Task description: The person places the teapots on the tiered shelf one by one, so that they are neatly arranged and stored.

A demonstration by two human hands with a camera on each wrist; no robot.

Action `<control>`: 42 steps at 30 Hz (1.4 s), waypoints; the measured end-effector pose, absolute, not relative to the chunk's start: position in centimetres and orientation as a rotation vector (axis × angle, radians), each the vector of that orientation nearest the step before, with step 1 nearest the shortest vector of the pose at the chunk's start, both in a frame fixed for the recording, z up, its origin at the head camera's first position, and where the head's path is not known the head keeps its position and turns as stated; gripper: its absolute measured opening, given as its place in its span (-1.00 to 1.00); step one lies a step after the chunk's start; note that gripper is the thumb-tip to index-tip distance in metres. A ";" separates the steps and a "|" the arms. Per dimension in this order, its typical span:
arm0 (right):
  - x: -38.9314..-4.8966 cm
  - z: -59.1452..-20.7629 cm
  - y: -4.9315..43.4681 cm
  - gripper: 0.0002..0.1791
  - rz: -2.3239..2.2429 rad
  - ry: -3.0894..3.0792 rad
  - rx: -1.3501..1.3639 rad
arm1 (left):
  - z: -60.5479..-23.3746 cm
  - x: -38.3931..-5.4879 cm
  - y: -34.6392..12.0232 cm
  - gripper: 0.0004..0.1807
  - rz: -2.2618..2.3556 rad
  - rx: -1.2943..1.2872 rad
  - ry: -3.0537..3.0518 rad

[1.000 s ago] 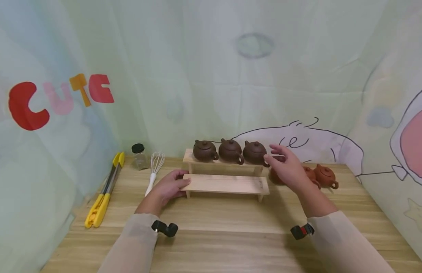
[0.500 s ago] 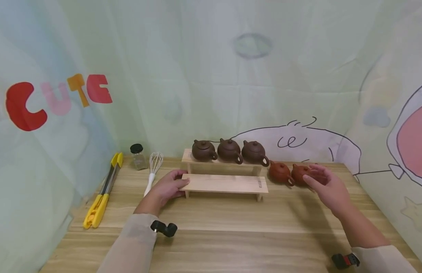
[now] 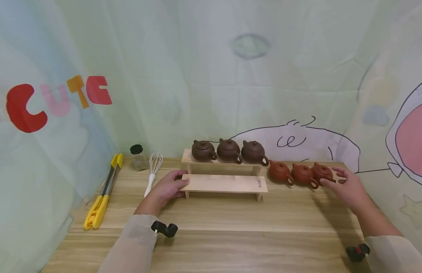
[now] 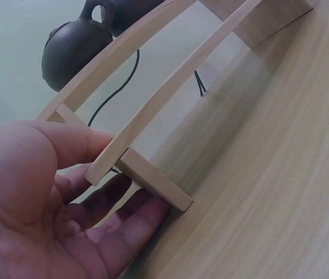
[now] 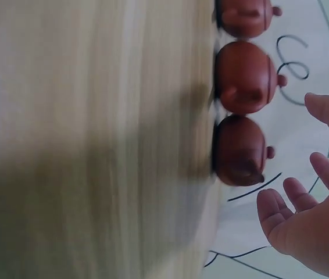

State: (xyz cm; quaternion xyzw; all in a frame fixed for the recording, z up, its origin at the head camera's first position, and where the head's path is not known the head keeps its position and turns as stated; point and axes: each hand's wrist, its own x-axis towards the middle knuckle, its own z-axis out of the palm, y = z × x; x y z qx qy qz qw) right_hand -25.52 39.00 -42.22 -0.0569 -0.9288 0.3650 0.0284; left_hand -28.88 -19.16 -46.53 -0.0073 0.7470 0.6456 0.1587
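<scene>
My left hand (image 3: 170, 184) grips the left end of the light wooden two-step stand (image 3: 226, 183). In the left wrist view its thumb lies on the lower board (image 4: 153, 110) and the other fingers curl under beside the leg (image 4: 156, 179). Three dark brown teapots (image 3: 229, 150) stand in a row on the upper step. To the right, three reddish-brown teapots (image 3: 302, 175) line up on the table. My right hand (image 3: 349, 189) is by the rightmost reddish teapot (image 3: 322, 172), fingers spread and apart from it in the right wrist view (image 5: 240, 150).
At the left lie yellow-handled tongs (image 3: 103, 193) and a white-handled whisk (image 3: 152, 176). A glass jar with a black lid (image 3: 139, 158) stands behind them. A printed curtain (image 3: 211, 76) hangs behind the wooden table (image 3: 231, 242) and at its sides.
My right hand has moved right, from the rightmost dark teapot past the middle reddish one to the last reddish teapot. The left hand keeps its grip; the teapots have not moved.
</scene>
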 end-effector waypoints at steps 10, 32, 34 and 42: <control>-28.4 -42.7 40.1 0.18 1.124 -2.971 -0.280 | -46.7 -28.9 -19.0 -0.36 1.862 -0.034 2.124; -30.5 -44.8 39.9 -0.13 1.100 -2.916 -0.340 | -46.9 -29.1 -19.2 -0.38 1.848 -0.063 2.142; -30.1 -44.7 39.9 -0.16 1.088 -2.900 -0.348 | -46.8 -29.1 -19.1 -0.38 1.848 -0.065 2.144; -27.9 -43.5 39.6 -0.13 1.136 -2.774 -0.327 | -46.4 -28.9 -19.1 -0.38 1.846 -0.057 2.143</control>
